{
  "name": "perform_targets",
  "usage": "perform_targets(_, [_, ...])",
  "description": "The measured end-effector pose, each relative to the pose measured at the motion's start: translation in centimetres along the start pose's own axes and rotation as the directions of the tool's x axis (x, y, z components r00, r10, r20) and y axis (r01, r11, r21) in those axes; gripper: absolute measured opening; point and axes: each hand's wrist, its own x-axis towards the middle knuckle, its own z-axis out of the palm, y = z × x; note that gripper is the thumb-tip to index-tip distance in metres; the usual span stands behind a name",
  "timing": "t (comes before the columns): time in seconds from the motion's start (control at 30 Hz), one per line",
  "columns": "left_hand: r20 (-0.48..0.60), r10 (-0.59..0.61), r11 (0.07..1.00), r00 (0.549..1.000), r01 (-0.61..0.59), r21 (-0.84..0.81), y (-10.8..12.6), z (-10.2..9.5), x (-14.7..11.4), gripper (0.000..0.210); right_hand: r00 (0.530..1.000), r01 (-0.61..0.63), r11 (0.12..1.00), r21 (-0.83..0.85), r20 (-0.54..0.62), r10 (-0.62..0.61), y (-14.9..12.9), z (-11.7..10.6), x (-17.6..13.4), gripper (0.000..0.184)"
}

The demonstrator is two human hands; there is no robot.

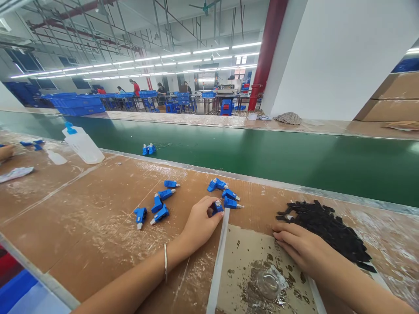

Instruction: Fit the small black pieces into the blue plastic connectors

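Just below centre, our left hand pinches a blue part by its sides, a good hold for something probably light and stiff; lower right, our right hand half-curls, contents unclear.

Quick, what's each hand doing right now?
Left hand: closed, holding a blue piece.
Right hand: fingers bent beside the black pile; can't tell if it holds anything.

Dish on board; parts left, strip pile right; belt behind.
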Motion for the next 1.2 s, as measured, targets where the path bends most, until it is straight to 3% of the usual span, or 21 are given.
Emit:
perform_targets(0.1, [0.037, 0.008, 0.998, 0.999, -0.006, -0.067, 1.0, 0.3, -0.9, 0.019, 0.999, -0.047, 0.999, 0.024, 0.002, 0.047, -0.6, -0.4, 0.4, 0.033])
perform_targets(0.2, [0.097, 0.029, 0.993, 0.995, -0.017, -0.114, 1.6, 0.7, -1.7, 0.02, 0.991, -0.132, 0.99, 0.059, 0.025, 0.13, -1.2, -1.2, 1.0, 0.019])
perform_targets(0.37, [0.177, 0.034, 0.989, 0.984, -0.008, -0.15, 1.7, 1.3, -2.7, 0.025, 0.981, -0.187, 0.973, 0.138, 0.069, 0.179, -1.5, -2.3, 1.5, 0.027])
perform_targets(0.5, [0.219, 0.02, 0.986, 0.975, 0.016, -0.164, 1.7, 1.6, -2.9, 0.025, 0.983, -0.183, 0.965, 0.187, 0.056, 0.176, -1.6, -2.7, 1.1, 0.023])
perform_targets(0.67, [0.246, -0.032, 0.977, 0.969, 0.082, -0.196, 2.0, 1.5, -2.7, 0.024, 0.996, -0.007, 0.943, 0.331, -0.087, 0.037, -3.6, -3.0, -1.6, 0.02])
perform_targets(0.77, [0.269, -0.074, 0.962, 0.96, 0.14, -0.233, 2.0, 1.5, -2.7, 0.027, 0.983, 0.118, 0.95, 0.29, -0.171, -0.07, -5.5, -3.2, -3.2, 0.033])
perform_targets(0.9, [0.301, -0.112, 0.94, 0.947, 0.199, -0.276, 2.2, 1.5, -2.8, 0.031, 0.954, 0.264, 0.949, 0.173, -0.194, -0.23, -7.3, -3.8, -3.4, 0.049])
perform_targets(1.07, [0.323, -0.137, 0.911, 0.936, 0.248, -0.331, 2.5, 1.6, -3.0, 0.034, 0.936, 0.314, 0.949, 0.031, -0.179, -0.303, -7.6, -4.1, -2.5, 0.039])
perform_targets(1.2, [0.349, -0.145, 0.889, 0.926, 0.277, -0.365, 2.6, 1.6, -3.1, 0.037, 0.945, 0.294, 0.956, -0.006, -0.152, -0.291, -7.5, -3.5, -2.6, 0.031])
